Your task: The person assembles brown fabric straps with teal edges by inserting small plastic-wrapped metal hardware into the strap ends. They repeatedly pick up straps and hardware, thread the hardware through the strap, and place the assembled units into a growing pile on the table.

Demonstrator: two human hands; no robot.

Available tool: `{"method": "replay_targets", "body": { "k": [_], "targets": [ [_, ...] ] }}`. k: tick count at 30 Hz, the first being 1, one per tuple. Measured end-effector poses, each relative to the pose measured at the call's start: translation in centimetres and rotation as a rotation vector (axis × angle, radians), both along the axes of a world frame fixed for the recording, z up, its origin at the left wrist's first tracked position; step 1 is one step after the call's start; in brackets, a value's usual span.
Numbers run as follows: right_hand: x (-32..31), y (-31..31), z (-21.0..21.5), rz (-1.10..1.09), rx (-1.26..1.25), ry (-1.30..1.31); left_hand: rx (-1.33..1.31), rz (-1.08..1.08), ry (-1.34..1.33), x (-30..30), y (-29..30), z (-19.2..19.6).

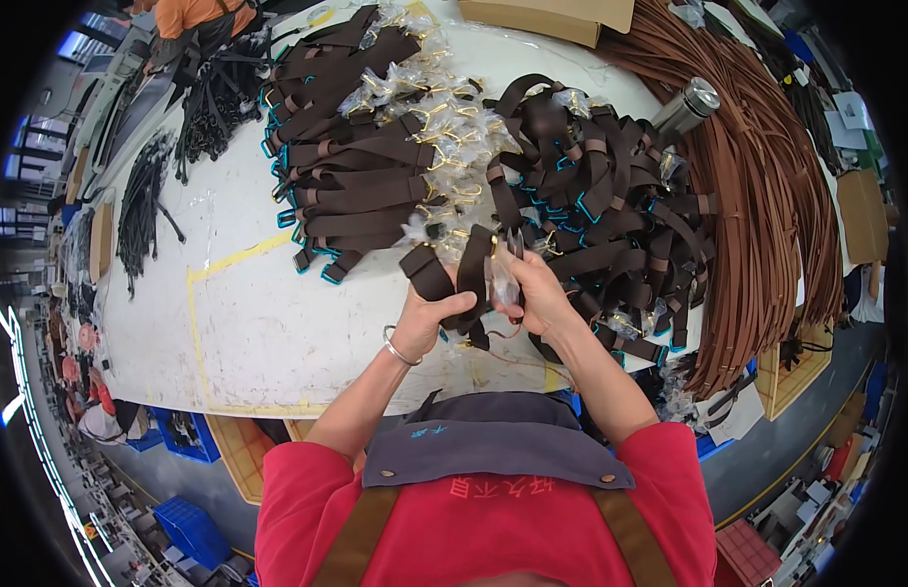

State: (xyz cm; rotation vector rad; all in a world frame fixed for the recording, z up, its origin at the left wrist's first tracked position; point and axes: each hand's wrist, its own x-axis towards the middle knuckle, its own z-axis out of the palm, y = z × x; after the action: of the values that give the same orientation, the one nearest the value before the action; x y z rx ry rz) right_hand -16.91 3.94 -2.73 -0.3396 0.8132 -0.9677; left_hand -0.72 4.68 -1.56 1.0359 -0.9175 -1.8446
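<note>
In front of my chest, a dark brown webbing strap point(473, 279) is looped between my hands. My left hand point(426, 318) is closed round it, thumb laid across the band. My right hand point(540, 292) is closed on the clear plastic wrap point(504, 286) at the strap's end. A small dark tool with pointed tips point(515, 242), like thread snips, sticks up from the right fingers; its grip is hidden. Beyond my left hand, brown straps point(361, 191) lie in a row, with blue-edged buckles at one end and plastic-wrapped gold hooks at the other.
A tangled heap of similar straps point(620, 196) lies to the right. Beside it stands a steel flask point(686, 106). Long brown strips point(757, 215) drape over the table's right side. Black straps point(146, 210) lie at left on the white table point(248, 333). A cardboard box point(547, 18) sits at the back.
</note>
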Motion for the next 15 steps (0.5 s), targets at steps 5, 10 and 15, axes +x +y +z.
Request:
{"method": "replay_targets", "body": {
  "k": [5, 10, 15],
  "targets": [
    [-0.5, 1.2, -0.7, 0.141, 0.031, -0.147, -0.48, 0.228, -0.437, 0.0, 0.1, -1.3],
    [-0.7, 2.1, -1.6, 0.31, -0.113, -0.253, -0.362, 0.348, -0.263, 0.0, -0.5, 1.1],
    [-1.8, 1.8, -1.1, 0.337, -0.125, 0.024, -0.202, 0.479, 0.087, 0.3, -1.3, 1.0]
  ]
}}
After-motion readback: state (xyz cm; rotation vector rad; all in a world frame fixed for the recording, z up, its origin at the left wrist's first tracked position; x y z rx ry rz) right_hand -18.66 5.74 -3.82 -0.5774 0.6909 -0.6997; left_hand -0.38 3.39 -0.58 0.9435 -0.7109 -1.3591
